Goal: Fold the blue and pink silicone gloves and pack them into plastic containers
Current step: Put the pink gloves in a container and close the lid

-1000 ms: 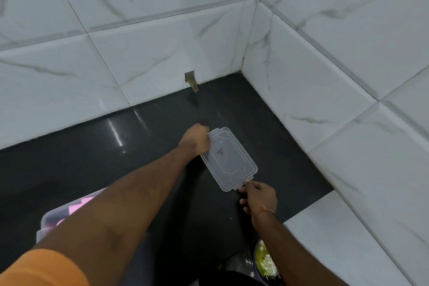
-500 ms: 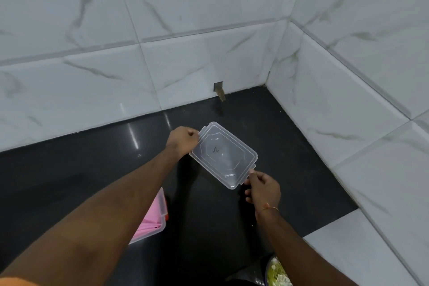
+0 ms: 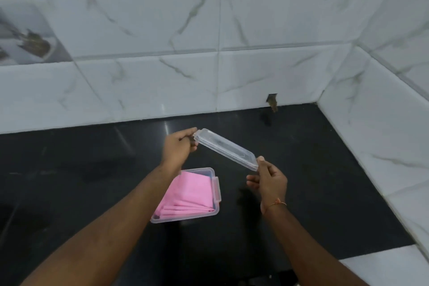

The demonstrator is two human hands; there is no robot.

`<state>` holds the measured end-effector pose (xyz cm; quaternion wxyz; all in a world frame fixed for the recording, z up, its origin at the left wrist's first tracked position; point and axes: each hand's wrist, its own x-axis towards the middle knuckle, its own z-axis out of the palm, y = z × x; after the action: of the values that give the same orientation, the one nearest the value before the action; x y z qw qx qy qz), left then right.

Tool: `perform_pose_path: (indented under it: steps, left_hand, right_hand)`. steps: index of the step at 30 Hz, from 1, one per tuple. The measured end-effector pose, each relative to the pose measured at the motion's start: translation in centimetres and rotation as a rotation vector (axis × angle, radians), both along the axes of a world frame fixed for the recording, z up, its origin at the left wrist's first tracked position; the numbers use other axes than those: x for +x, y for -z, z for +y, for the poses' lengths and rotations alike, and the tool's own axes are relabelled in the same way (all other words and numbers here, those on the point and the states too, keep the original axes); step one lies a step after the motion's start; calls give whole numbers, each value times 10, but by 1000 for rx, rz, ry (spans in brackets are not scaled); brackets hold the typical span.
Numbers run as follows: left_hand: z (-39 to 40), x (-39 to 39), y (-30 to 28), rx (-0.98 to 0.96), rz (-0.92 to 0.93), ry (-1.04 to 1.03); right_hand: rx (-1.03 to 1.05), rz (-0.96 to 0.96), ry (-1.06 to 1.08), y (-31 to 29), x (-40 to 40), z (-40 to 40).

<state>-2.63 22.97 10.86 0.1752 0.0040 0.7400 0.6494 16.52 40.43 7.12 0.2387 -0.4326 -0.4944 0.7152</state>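
1. Lid [image 3: 226,150] position: the clear plastic lid is lifted off the black tabletop [image 3: 325,169] and held in the air between both hands, tilted, its far end higher. One second ago it lay further toward the corner; it has since been carried left.
2. Container [image 3: 185,195] position: the open clear container stands on the tabletop, below and slightly nearer than the lid. It was mostly hidden behind the left forearm a second ago; now most of it is exposed.
3. Contents: the pink silicone gloves [image 3: 190,195], folded flat, lie inside the container. No blue gloves are visible in this view.
4. Meaning for the task: folding and loading of the pink pair appear complete. Judged from the lid's travel toward the container, the step in hand is closing it.
5. Left hand [image 3: 178,148]: its fingers are narrowly closed, pinching the far short edge of the lid.
6. Right hand [image 3: 268,180]: thumb and forefinger pinch the near short edge; the remaining fingers are loosely curled beneath and hold nothing else.
7. Next requirement: level the lid, align it over the rim, and lower it. The side clip [image 3: 217,189] on the container's right wall likely needs snapping afterwards.
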Motion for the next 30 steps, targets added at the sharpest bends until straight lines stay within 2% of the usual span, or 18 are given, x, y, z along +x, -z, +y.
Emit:
perform_pose_path:
  steps: [2, 4, 8, 12, 19, 25, 30]
  left_hand:
    - [-29, 4, -6, 135, -136, -71]
    - [-59, 10, -11, 161, -177, -82]
    - [-110, 19, -9, 5, -82, -103]
    - [-148, 28, -3, -129, -13, -13]
    - [-185, 57, 32, -436, 133, 79]
    - [-184, 81, 50, -578, 288, 85]
    - [-184, 83, 55, -572, 277, 55]
  right_hand:
    - [28, -6, -69, -2, -5, -11]
    - [56, -9, -152, -2, -11, -23]
    - [105, -34, -288, -2, -21, -43]
    - [162, -61, -403, 0, -26, -59]
    - [260, -147, -488, 11, -19, -68]
    - [366, -208, -482, 18, -6, -63]
    - [393, -272, -505, 24, -2, -64]
